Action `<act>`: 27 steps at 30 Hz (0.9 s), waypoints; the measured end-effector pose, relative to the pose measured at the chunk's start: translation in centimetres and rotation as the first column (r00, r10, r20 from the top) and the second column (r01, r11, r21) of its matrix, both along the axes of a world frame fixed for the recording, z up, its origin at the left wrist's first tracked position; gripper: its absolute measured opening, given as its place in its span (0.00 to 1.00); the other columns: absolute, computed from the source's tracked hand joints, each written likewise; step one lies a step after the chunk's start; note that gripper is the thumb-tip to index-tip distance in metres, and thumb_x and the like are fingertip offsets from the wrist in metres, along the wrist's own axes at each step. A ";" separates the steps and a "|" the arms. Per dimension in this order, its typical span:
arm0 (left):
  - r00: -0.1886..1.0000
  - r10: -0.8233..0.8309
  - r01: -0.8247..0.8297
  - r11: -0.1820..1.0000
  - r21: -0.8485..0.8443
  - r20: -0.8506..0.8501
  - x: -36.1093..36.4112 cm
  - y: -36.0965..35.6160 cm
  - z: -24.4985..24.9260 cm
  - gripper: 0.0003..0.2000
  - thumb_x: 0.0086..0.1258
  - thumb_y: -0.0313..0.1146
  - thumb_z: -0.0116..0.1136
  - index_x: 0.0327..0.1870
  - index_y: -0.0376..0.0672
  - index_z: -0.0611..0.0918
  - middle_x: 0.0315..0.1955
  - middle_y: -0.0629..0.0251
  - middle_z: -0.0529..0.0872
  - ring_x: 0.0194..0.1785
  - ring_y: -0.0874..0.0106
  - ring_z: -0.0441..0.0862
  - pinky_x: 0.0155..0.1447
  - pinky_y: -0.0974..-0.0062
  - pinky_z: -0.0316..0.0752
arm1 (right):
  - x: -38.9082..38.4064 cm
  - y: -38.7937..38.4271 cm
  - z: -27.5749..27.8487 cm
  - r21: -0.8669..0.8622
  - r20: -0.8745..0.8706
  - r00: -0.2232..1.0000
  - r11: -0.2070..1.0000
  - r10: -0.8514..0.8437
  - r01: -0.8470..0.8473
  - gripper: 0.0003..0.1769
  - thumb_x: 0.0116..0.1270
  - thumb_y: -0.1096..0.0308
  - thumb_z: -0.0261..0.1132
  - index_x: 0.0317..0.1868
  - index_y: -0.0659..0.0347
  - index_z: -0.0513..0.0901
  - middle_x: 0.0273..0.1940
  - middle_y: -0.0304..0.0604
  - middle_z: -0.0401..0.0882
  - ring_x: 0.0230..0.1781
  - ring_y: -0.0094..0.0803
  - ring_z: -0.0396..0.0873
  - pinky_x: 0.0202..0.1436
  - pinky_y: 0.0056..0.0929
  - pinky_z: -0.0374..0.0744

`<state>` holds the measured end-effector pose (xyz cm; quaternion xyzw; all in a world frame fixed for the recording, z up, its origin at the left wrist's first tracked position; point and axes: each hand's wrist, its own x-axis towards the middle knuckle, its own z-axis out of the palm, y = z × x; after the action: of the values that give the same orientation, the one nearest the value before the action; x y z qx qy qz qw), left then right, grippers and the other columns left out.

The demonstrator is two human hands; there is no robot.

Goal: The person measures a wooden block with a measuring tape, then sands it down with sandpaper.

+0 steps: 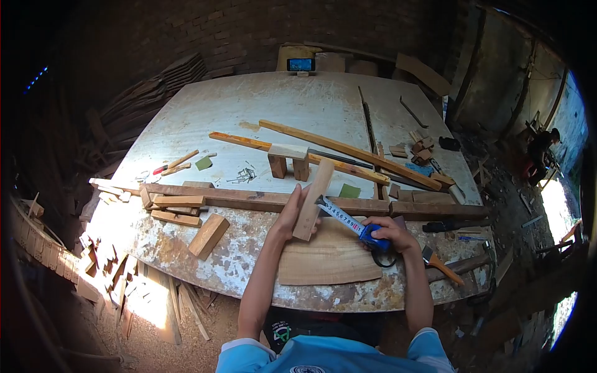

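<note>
My left hand point(291, 211) is closed around a short wooden block point(314, 198), held tilted above the near part of the table. In my right hand point(390, 232) is a blue tape measure point(374, 239), its white blade point(341, 216) drawn out with the end against the block's side. Below both hands lies a wide, flat wooden board point(323, 264) with a curved front edge. A paintbrush point(443, 266) with an orange handle rests to the right of my right hand. Left of my left hand, a loose wooden block point(209, 237) lies on the table.
A long wooden bar point(249, 199) crosses the worktable point(217, 267). Behind it stand a small wooden bridge-shaped piece point(288, 152), long battens point(342, 151) and scattered nails point(244, 174). A phone point(301, 64) stands at the far edge. Another person point(542, 152) is at far right.
</note>
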<state>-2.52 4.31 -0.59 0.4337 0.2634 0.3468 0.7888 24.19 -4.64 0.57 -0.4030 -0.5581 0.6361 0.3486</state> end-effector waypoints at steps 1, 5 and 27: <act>0.999 -0.032 0.033 0.999 0.018 -0.005 0.3 -0.6 0.7 0.30 0.71 0.59 0.31 0.67 0.48 0.60 0.33 0.63 0.76 0.31 0.71 0.78 0.26 0.73 0.78 | 0.1 -0.4 0.4 0.014 0.002 1.000 1.000 0.005 -0.005 0.24 0.51 0.57 0.63 0.45 0.64 0.78 0.34 0.39 0.77 0.34 0.24 0.74 0.40 0.19 0.71; 0.983 -0.183 0.183 0.982 0.039 0.003 1.4 -1.2 0.3 0.33 0.70 0.59 0.33 0.68 0.45 0.60 0.36 0.62 0.77 0.36 0.71 0.77 0.26 0.71 0.78 | -0.2 0.0 -0.2 0.020 0.126 0.992 1.000 0.013 -0.016 0.23 0.52 0.57 0.63 0.45 0.62 0.79 0.37 0.40 0.77 0.40 0.26 0.73 0.46 0.21 0.68; 0.966 0.186 -0.110 0.925 0.365 -0.180 1.6 -1.8 0.3 0.22 0.74 0.44 0.42 0.63 0.39 0.69 0.27 0.66 0.77 0.23 0.76 0.78 0.21 0.79 0.77 | 0.0 -0.3 0.0 -0.213 -0.138 0.990 0.976 0.010 -0.039 0.21 0.55 0.63 0.62 0.47 0.67 0.75 0.34 0.49 0.78 0.31 0.33 0.79 0.38 0.29 0.79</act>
<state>-0.96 2.54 -0.31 0.5808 0.3113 0.3991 0.6376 24.16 -4.96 0.57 -0.3870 -0.4658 0.7231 0.3323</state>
